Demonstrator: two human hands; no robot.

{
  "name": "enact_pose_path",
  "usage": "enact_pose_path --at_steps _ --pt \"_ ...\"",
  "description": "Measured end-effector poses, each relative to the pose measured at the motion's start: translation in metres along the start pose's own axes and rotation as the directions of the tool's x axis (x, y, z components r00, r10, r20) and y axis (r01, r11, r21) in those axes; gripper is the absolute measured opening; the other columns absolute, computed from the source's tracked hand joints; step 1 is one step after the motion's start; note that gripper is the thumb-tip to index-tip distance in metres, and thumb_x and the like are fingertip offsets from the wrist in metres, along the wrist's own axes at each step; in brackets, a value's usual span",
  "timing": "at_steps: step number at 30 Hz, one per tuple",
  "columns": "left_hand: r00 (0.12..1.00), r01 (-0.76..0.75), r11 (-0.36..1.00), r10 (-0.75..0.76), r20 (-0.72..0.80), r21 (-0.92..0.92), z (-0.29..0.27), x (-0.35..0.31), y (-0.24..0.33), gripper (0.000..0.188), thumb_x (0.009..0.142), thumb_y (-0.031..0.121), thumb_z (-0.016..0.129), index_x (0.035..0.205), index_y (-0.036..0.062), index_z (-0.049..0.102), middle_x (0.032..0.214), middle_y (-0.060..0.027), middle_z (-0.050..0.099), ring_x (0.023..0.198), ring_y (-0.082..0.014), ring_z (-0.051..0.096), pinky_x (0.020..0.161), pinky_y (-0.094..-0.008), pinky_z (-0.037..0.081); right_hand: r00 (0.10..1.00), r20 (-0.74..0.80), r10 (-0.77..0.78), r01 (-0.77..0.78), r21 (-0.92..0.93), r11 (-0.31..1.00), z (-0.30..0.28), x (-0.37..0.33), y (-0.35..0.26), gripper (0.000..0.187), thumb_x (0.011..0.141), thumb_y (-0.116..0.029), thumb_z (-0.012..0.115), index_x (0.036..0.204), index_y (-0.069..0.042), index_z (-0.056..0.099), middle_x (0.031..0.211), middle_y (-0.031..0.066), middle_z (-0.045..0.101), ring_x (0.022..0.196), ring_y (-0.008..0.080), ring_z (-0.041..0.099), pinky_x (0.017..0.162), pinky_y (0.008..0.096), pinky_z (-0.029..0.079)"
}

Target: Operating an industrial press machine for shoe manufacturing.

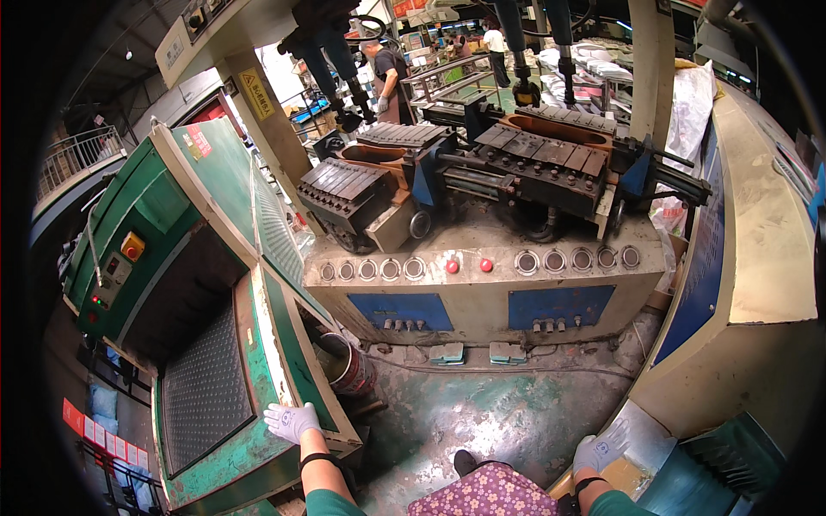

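Note:
My left hand (pixel 293 421), in a white glove, lies flat with its fingers stretched out on the near corner of the green machine (pixel 211 460). This machine has a dark opening with a studded black belt (pixel 211 387). My right hand (pixel 601 449), gloved too, is open at the lower right, beside a shiny metal surface (pixel 644 439) and a tan board (pixel 626 475). Whether its palm touches them I cannot tell. Neither hand holds anything that I can see.
Ahead stands a beige press (pixel 482 303) with clamps and red buttons. Two green foot pedals (pixel 447 353) lie before it. A bucket (pixel 348 365) sits beside the green machine. A beige cabinet (pixel 731 344) borders the right. A person (pixel 391 77) stands behind the press.

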State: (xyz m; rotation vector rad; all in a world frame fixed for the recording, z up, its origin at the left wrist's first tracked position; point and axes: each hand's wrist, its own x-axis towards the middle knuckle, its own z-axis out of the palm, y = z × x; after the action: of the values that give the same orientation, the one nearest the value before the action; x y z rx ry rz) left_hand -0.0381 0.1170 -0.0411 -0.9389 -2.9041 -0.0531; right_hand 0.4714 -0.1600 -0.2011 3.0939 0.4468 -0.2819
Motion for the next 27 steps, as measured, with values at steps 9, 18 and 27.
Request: enact_pose_path --at_steps 9,18,27 --pt "1.000 -0.001 1.000 0.001 0.002 0.010 0.0006 0.0002 -0.0003 0.107 0.081 0.052 0.077 0.161 0.0021 0.026 0.169 -0.0207 0.025 0.157 -0.0346 0.024 0.129 -0.0471 0.018 0.999 -0.037 -0.012 0.013 0.024 1.000 0.0041 0.0000 0.0020 0.089 0.088 -0.026 0.060 0.165 -0.004 0.019 0.173 0.0140 0.016 0.162 0.0291 0.011 0.129 0.0514 0.005" --pt "1.000 -0.002 1.000 0.002 -0.006 0.002 0.0006 -0.0005 -0.0002 0.108 0.080 0.052 0.078 0.161 0.0021 0.027 0.168 -0.0206 0.026 0.157 -0.0343 0.025 0.128 -0.0471 0.019 1.000 -0.005 -0.001 0.002 0.029 1.000 -0.0020 -0.0011 0.0001 0.090 0.088 -0.026 0.059 0.165 -0.004 0.019 0.173 0.0142 0.016 0.162 0.0291 0.010 0.129 0.0511 0.005" --pt "1.000 -0.002 1.000 0.002 -0.019 -0.012 0.0014 -0.0007 0.0001 0.107 0.080 0.050 0.079 0.160 0.0021 0.027 0.168 -0.0203 0.027 0.156 -0.0341 0.026 0.128 -0.0469 0.020 0.999 -0.043 -0.014 0.014 0.011 1.000 0.0033 -0.0004 0.0013 0.088 0.089 -0.026 0.058 0.165 -0.004 0.020 0.173 0.0134 0.017 0.162 0.0283 0.011 0.129 0.0512 0.007"
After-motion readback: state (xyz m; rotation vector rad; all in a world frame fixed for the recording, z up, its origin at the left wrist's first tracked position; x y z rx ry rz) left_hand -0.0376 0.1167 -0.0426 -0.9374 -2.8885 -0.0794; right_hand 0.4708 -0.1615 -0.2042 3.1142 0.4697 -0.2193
